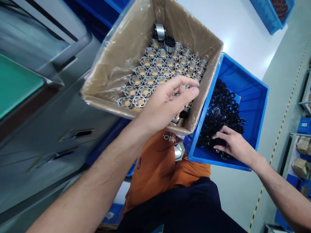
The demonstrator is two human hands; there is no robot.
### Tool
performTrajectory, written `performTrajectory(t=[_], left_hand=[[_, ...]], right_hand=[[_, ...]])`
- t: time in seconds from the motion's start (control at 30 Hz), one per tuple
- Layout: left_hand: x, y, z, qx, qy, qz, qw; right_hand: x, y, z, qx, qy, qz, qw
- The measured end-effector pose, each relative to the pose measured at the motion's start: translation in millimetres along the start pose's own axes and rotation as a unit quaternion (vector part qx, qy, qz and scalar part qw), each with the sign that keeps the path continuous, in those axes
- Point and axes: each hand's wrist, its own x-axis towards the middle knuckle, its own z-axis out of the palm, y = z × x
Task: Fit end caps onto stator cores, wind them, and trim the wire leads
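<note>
Over the near right corner of a plastic-lined cardboard box (109, 71), my left hand (167, 102) hovers with thumb and index finger a little apart. Its other fingers are curled and partly hidden. Beneath it lies a black and silver cylindrical part (185, 112); whether a finger touches it I cannot tell. Rows of silver slotted metal rings (139, 101) stand in the box. My right hand (229, 142) reaches into a blue plastic bin (252, 94), its bent fingers apart among small black ring-shaped parts (218, 111). No part shows clearly lifted between them.
Two silver cylinders with black toothed ends (159, 31) sit at the box's far end. A white table (225, 19) lies behind, with another blue bin (269, 16) on it. Grey metal cabinets (60, 113) stand left. A person in orange clothing (155, 161) is close below the box.
</note>
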Motion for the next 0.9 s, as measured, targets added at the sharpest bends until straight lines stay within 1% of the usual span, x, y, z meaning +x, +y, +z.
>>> performTrajectory(t=[0.1, 0.2, 0.3, 0.4, 0.47, 0.5, 0.57, 0.63, 0.73, 0.8, 0.9], left_hand=[[5.0, 5.6, 3.9, -0.076, 0.032, -0.055, 0.995], [8.2, 9.6, 3.0, -0.099, 0.066, -0.086, 0.989], [9.0, 7.6, -1.4, -0.123, 0.092, -0.09, 0.984], [9.2, 1.5, -5.7, -0.146, 0.105, -0.079, 0.981], [9.4, -1.9, -6.1, -0.151, 0.106, -0.069, 0.98], [9.5, -2.7, -5.0, -0.151, 0.106, -0.068, 0.98], [9.5, -2.6, -0.2, -0.158, 0.097, -0.074, 0.98], [9.1, -0.1, 7.5, -0.181, 0.068, -0.078, 0.978], [7.3, 5.7, 20.3, -0.221, 0.011, -0.056, 0.974], [5.0, 8.6, 26.8, -0.227, -0.002, -0.041, 0.973], [-0.5, 7.0, 31.4, -0.229, 0.01, -0.006, 0.973]], right_hand=[[-1.7, 10.2, -11.1, 0.07, 0.015, -0.004, 0.997], [2.4, 10.5, -15.2, 0.091, 0.043, 0.002, 0.995], [11.2, 7.1, -14.3, 0.082, 0.095, 0.045, 0.991], [18.0, 5.1, -10.2, 0.089, 0.11, 0.049, 0.989], [19.2, 2.7, -7.9, 0.115, 0.148, 0.061, 0.98], [19.3, 0.0, -7.8, 0.142, 0.181, 0.069, 0.971], [20.2, -9.4, -10.9, 0.216, 0.253, 0.068, 0.941], [25.2, -24.6, -19.3, 0.283, 0.312, 0.019, 0.907], [43.4, -53.4, -38.9, 0.306, 0.387, -0.076, 0.866], [59.9, -71.2, -52.1, 0.302, 0.417, -0.107, 0.851], [83.1, -89.3, -66.2, 0.329, 0.436, -0.112, 0.83]])
